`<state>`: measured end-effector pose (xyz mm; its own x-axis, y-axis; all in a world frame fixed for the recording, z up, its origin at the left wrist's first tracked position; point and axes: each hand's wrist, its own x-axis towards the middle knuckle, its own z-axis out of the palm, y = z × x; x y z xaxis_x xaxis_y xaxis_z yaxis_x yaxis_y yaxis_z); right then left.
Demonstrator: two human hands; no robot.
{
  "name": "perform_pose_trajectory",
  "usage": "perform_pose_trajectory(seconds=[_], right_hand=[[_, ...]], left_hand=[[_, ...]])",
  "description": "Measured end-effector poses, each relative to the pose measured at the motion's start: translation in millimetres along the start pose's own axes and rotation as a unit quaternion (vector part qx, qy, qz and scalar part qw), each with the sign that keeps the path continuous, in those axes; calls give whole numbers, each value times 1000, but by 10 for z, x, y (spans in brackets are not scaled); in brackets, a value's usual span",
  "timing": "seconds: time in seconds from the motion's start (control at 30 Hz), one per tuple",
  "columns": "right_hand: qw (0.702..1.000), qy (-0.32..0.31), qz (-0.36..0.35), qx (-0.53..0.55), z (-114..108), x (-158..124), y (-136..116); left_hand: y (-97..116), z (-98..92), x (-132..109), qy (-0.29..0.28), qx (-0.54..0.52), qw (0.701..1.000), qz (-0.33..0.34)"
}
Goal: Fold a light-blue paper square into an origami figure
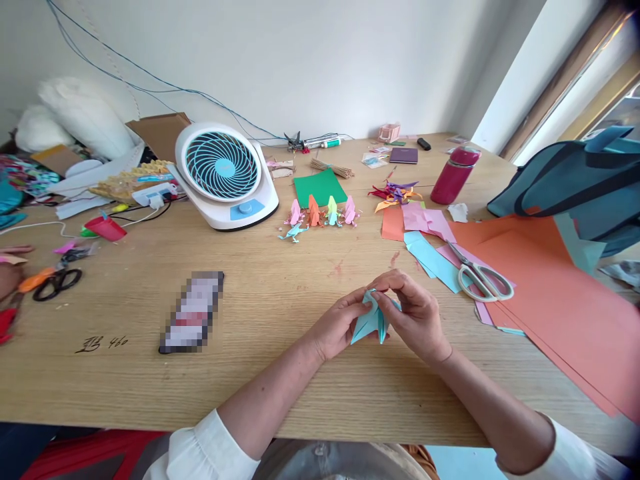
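Observation:
Both my hands meet over the wooden table on one small light-blue folded paper piece. My left hand pinches its left side from below. My right hand pinches its top and right edge, fingers curled over it. Much of the paper is hidden by my fingers. Beyond my hands stand several small folded paper figures in pink, orange, green and blue, next to a green sheet.
White-handled scissors lie on pink and blue sheets right of my hands, beside large orange sheets. A white fan, a red bottle, a blue bag, a phone and black scissors are around.

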<state>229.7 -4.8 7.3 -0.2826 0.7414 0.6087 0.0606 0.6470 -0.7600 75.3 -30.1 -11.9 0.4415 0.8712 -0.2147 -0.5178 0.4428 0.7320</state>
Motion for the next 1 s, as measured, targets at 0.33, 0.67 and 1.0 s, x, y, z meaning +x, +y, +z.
perform_pose_trajectory(seconds=[0.33,0.67,1.0], right_hand=[[993,-11,-71,-92,2,4,-36],[992,1,-82,-99,30,-16,-53],[973,-41,-157,-165,55,-30,1]], left_hand=[[49,80,-8,24,53,994,92],[44,57,-19,87,75,987,116],[67,93,-24,116,137,968,177]])
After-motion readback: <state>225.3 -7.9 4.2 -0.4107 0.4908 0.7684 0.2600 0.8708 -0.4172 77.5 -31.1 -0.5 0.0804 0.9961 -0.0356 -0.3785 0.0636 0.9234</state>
